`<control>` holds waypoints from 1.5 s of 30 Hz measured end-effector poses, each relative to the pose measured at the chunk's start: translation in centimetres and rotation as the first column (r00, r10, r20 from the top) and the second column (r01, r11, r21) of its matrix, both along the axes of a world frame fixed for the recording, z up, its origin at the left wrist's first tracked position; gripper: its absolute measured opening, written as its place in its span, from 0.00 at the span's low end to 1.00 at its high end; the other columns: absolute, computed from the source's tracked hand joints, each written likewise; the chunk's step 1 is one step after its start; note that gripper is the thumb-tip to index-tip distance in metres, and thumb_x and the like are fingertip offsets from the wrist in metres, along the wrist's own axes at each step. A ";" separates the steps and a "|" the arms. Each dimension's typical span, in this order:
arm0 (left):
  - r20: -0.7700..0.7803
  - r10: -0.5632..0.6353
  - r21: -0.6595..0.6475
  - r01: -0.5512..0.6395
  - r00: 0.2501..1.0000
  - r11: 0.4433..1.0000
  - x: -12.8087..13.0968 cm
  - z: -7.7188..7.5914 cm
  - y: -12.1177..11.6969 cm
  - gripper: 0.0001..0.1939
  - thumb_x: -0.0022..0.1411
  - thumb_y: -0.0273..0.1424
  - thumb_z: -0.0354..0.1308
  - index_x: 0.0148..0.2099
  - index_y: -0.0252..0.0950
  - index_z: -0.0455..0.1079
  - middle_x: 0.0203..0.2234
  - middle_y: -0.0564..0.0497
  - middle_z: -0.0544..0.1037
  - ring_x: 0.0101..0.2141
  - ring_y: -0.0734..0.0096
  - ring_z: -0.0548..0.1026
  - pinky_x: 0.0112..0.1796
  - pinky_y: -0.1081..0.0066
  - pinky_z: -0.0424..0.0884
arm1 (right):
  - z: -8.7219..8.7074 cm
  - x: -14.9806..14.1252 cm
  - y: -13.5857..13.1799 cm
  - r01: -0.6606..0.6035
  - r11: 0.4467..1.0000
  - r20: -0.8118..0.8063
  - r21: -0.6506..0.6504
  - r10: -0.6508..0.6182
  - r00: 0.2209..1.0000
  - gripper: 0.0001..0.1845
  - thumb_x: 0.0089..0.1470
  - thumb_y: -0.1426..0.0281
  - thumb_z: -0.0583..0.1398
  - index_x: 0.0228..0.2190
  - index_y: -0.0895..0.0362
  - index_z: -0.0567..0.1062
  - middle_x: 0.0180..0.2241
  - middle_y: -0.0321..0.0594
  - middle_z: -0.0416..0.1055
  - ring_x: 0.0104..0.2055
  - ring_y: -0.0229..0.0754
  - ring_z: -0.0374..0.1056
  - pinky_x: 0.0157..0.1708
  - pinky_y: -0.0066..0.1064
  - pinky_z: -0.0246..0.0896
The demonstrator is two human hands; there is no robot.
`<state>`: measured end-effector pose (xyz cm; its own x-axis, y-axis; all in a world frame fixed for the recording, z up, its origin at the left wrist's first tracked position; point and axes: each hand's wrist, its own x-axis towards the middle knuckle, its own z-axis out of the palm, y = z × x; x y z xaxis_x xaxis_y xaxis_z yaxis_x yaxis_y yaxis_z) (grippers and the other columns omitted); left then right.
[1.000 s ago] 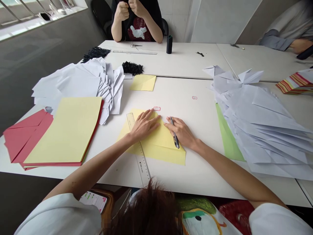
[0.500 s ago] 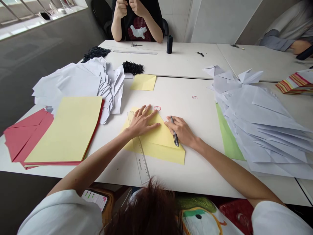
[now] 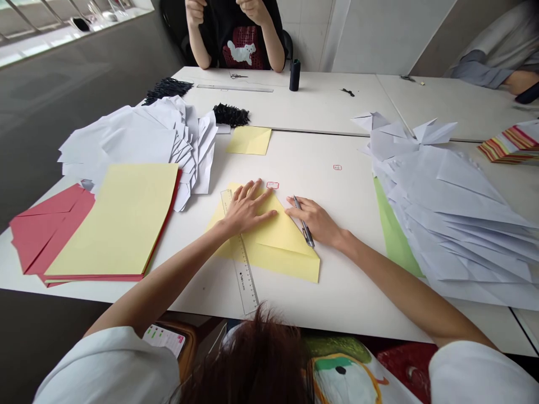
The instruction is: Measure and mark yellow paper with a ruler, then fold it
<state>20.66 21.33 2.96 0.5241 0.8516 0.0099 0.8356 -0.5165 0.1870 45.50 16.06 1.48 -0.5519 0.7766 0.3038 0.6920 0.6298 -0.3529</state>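
Note:
A folded sheet of yellow paper lies on the white table in front of me. My left hand rests flat on it with the fingers spread. Under that hand and wrist runs a clear ruler, slanting down toward the table's near edge. My right hand is closed around a grey pen, held beside the paper's right folded edge. The pen's lower end is close to the paper's right corner; my palm hides part of the grip.
At left lie yellow sheets, red folded paper and a white paper pile. White folded papers cover green paper at right. Across the table, a person sits behind scissors and a black spool.
My right hand has shifted slightly right with the pen, which tilts more. My left hand stays flat on the paper. The person opposite has spread their hands apart.

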 end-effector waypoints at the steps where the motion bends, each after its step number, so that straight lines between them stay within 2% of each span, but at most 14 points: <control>1: 0.006 -0.001 0.001 0.001 1.000 1.000 0.0 -0.1 0.0 0.42 0.64 0.63 0.41 0.74 0.52 0.49 0.74 0.50 0.43 0.71 0.44 0.44 0.66 0.45 0.44 | -0.1 0.6 -1.0 -0.003 1.000 -0.020 -0.003 0.003 1.000 0.19 0.63 0.79 0.54 0.50 0.53 0.77 0.60 0.50 0.70 0.67 0.50 0.60 0.60 0.50 0.65; 8: 0.026 -0.004 -0.006 0.004 1.000 1.000 0.2 0.0 0.2 0.42 0.64 0.63 0.42 0.74 0.52 0.49 0.74 0.52 0.44 0.71 0.44 0.44 0.66 0.45 0.43 | -0.4 3.9 -7.9 -0.001 1.000 -0.135 -0.010 0.000 0.991 0.19 0.66 0.78 0.51 0.50 0.54 0.77 0.62 0.48 0.68 0.69 0.47 0.58 0.62 0.48 0.65; 14: 0.005 -0.006 -0.012 0.007 1.000 1.000 0.3 0.1 0.2 0.42 0.65 0.63 0.41 0.74 0.51 0.48 0.74 0.51 0.43 0.71 0.45 0.43 0.67 0.45 0.43 | -0.7 5.3 -11.0 0.000 0.999 -0.235 -0.034 -0.008 0.972 0.19 0.65 0.79 0.53 0.49 0.54 0.78 0.62 0.46 0.68 0.68 0.46 0.60 0.62 0.51 0.66; 18: 0.013 -0.009 -0.002 0.009 1.000 1.000 0.2 -0.1 0.3 0.41 0.65 0.62 0.41 0.74 0.52 0.48 0.73 0.52 0.44 0.71 0.45 0.43 0.66 0.45 0.43 | -0.9 5.9 -12.0 -0.004 0.998 -0.272 -0.057 -0.012 0.962 0.20 0.62 0.82 0.53 0.45 0.52 0.79 0.61 0.43 0.69 0.67 0.46 0.61 0.61 0.51 0.68; 21: 0.011 -0.012 -0.002 0.012 1.000 1.000 0.3 0.0 0.2 0.41 0.65 0.62 0.41 0.74 0.50 0.49 0.73 0.50 0.44 0.71 0.44 0.43 0.66 0.44 0.43 | -1.1 5.8 -12.3 0.017 0.998 -0.325 -0.057 -0.034 0.945 0.20 0.61 0.83 0.52 0.41 0.53 0.79 0.59 0.44 0.71 0.65 0.47 0.63 0.61 0.50 0.68; 25: 0.028 -0.016 -0.010 0.016 0.999 1.000 0.3 0.0 0.2 0.40 0.66 0.61 0.42 0.74 0.51 0.48 0.73 0.51 0.45 0.71 0.44 0.43 0.67 0.44 0.42 | -0.9 4.7 -12.4 0.126 0.990 -0.322 -0.068 -0.142 0.936 0.21 0.61 0.81 0.52 0.48 0.51 0.76 0.59 0.44 0.72 0.64 0.47 0.64 0.61 0.50 0.68; 28: 0.046 -0.008 -0.020 0.009 0.999 1.000 0.3 0.0 0.3 0.39 0.68 0.59 0.39 0.75 0.49 0.46 0.73 0.50 0.45 0.71 0.46 0.43 0.67 0.45 0.42 | -0.5 3.2 -12.2 0.218 0.974 -0.278 -0.061 -0.226 0.934 0.17 0.63 0.76 0.55 0.50 0.53 0.74 0.59 0.47 0.71 0.65 0.50 0.64 0.61 0.52 0.66; 32: 0.089 0.030 -0.018 -0.029 0.996 0.999 0.1 -0.2 0.3 0.37 0.72 0.53 0.32 0.75 0.42 0.44 0.73 0.46 0.48 0.71 0.52 0.44 0.67 0.48 0.43 | -0.1 1.1 -12.3 0.232 0.965 -0.302 -0.120 -0.258 0.918 0.14 0.63 0.71 0.56 0.50 0.54 0.74 0.56 0.49 0.73 0.64 0.51 0.64 0.61 0.52 0.65; 35: 0.121 0.017 0.014 -0.019 0.992 1.000 0.0 -0.3 0.2 0.36 0.72 0.52 0.32 0.75 0.39 0.45 0.71 0.43 0.51 0.70 0.53 0.47 0.67 0.50 0.45 | 0.5 -0.1 -12.6 0.220 0.940 -0.443 -0.261 -0.319 0.838 0.14 0.63 0.68 0.57 0.49 0.52 0.74 0.56 0.47 0.74 0.62 0.51 0.67 0.61 0.51 0.66; 38: 0.131 0.006 0.030 -0.010 0.991 0.999 -0.1 -0.3 0.1 0.36 0.72 0.52 0.34 0.74 0.39 0.47 0.71 0.42 0.53 0.70 0.52 0.48 0.66 0.49 0.47 | 1.4 -0.8 -12.5 0.128 0.864 -0.619 -0.487 -0.444 0.648 0.13 0.62 0.64 0.60 0.48 0.51 0.74 0.54 0.45 0.75 0.59 0.50 0.71 0.58 0.47 0.69; 41: 0.136 0.012 0.036 -0.017 0.991 0.999 -0.1 -0.3 0.1 0.37 0.72 0.52 0.36 0.74 0.38 0.48 0.70 0.39 0.53 0.70 0.50 0.49 0.66 0.48 0.48 | 2.1 -1.1 -11.4 0.027 0.790 -0.694 -0.613 -0.555 0.459 0.15 0.58 0.59 0.63 0.44 0.52 0.72 0.52 0.46 0.77 0.57 0.51 0.73 0.55 0.45 0.71; 43: 0.160 -0.007 0.049 -0.001 0.987 0.999 -0.1 -0.1 0.0 0.36 0.72 0.51 0.37 0.73 0.37 0.49 0.70 0.39 0.54 0.69 0.51 0.51 0.66 0.48 0.50 | 2.2 -1.2 -10.4 -0.008 0.755 -0.689 -0.655 -0.594 0.415 0.18 0.56 0.58 0.65 0.44 0.52 0.70 0.48 0.47 0.79 0.54 0.51 0.75 0.53 0.44 0.72; 45: 0.200 -0.063 0.063 0.051 0.978 0.997 -0.2 0.1 -0.1 0.35 0.73 0.50 0.38 0.73 0.38 0.50 0.69 0.39 0.56 0.68 0.53 0.53 0.65 0.50 0.52 | 1.9 -1.3 -9.4 -0.044 0.724 -0.663 -0.688 -0.602 0.444 0.21 0.55 0.57 0.65 0.46 0.52 0.68 0.43 0.45 0.81 0.47 0.49 0.78 0.47 0.43 0.74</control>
